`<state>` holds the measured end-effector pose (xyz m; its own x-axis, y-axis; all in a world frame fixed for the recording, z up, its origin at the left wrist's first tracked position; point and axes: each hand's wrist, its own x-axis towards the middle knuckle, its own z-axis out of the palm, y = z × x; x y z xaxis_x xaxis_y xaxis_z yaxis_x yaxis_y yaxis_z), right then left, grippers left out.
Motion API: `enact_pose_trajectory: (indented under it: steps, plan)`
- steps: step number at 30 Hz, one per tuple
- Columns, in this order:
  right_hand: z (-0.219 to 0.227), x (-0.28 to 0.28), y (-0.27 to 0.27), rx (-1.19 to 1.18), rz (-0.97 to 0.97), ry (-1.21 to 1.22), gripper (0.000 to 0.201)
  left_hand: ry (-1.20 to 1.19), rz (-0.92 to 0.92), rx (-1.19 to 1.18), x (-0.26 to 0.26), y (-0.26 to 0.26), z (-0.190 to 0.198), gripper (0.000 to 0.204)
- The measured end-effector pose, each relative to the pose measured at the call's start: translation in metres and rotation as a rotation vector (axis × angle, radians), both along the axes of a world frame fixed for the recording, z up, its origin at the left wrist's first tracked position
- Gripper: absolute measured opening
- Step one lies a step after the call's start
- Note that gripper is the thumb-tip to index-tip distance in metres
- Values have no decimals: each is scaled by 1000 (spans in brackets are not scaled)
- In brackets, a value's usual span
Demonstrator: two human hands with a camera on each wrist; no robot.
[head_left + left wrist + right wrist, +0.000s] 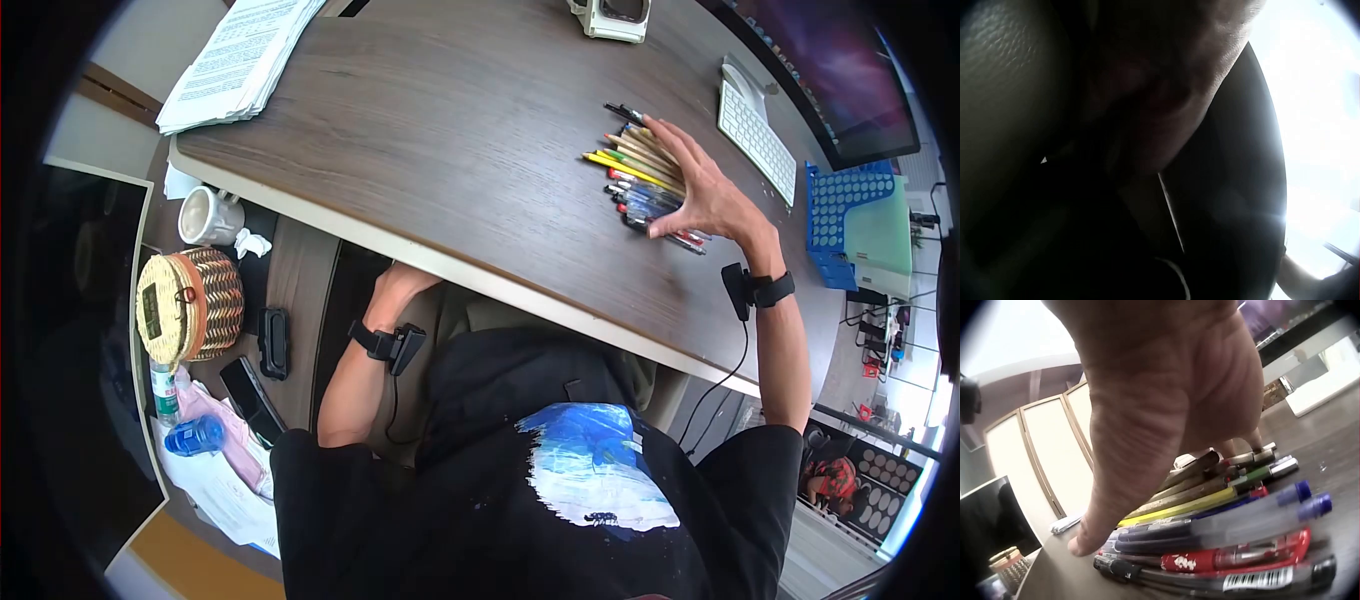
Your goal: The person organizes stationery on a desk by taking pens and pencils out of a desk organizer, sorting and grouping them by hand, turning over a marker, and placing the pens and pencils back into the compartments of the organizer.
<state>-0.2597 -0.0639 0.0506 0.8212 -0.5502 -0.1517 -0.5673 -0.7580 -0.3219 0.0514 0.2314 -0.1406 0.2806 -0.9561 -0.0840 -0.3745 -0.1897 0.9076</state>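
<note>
Pens and pencils (640,165) lie side by side in a loose bundle on the desk. Over them spreads the right hand (712,200), thumb at the near edge and fingers at the far edge. In the right wrist view, the right hand (1147,419) arches above a yellow pencil (1191,505), a red pen (1210,559) and a black pen (1260,580). The left hand (408,278) reaches under the desk's front edge, its fingers hidden. The left wrist view shows the left hand (1172,112) dark, its fingers unclear.
Papers (235,70) are stacked at the desk's far left corner. A keyboard (757,140), monitor (840,70) and blue basket (835,215) stand to the right. On the lower left surface are a mug (208,217), woven basket (215,300), phone (252,400) and bottles.
</note>
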Motion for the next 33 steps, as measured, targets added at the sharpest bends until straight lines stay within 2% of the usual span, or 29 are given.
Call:
enact_pose_trajectory:
  steps: [1, 2, 4, 5, 7, 13, 14, 17, 18, 25, 26, 28, 30, 33]
  plan:
    - [5, 1, 2, 15, 44, 34, 154, -94, -9, -36, -1, -2, -1, 61]
    - [7, 2, 3, 7, 47, 82, 160, -93, -8, -48, 0, -5, -2, 61]
    - [10, 14, 6, -23, 85, 131, 161, -145, -29, 51, 9, -4, -3, 55]
    - [11, 16, 7, -56, 112, 163, 161, -142, -23, 41, 8, -6, 5, 55]
    - [10, 19, 3, -38, 96, 163, 160, -128, 1, 169, 5, -12, 28, 52]
    - [11, 26, 0, 7, 40, 172, 138, -86, -25, 174, 13, -11, 18, 47]
    - [9, 25, -2, -28, 66, 168, 129, -77, -23, 184, 12, -10, 22, 48]
    - [0, 29, -11, -35, 70, 166, 122, -74, -26, 216, 10, -5, 42, 50]
    - [-9, 28, -21, -90, 85, 145, 113, -74, -16, 246, 6, -13, 44, 51]
    - [-41, 33, -31, -187, 66, -15, 104, -99, 30, 217, 9, -11, 44, 56]
    - [-43, 32, -27, -227, 67, -41, 92, -80, 29, 193, 13, -11, 36, 57]
    - [-48, 34, -30, -216, 45, -93, 86, -67, 27, 142, 25, -15, 9, 59]
    - [-56, 33, -33, -246, 54, -170, 70, -88, 34, 159, 21, -12, 25, 59]
    - [-64, 31, -39, -235, 49, -193, 64, -101, 40, 160, 21, -8, 28, 60]
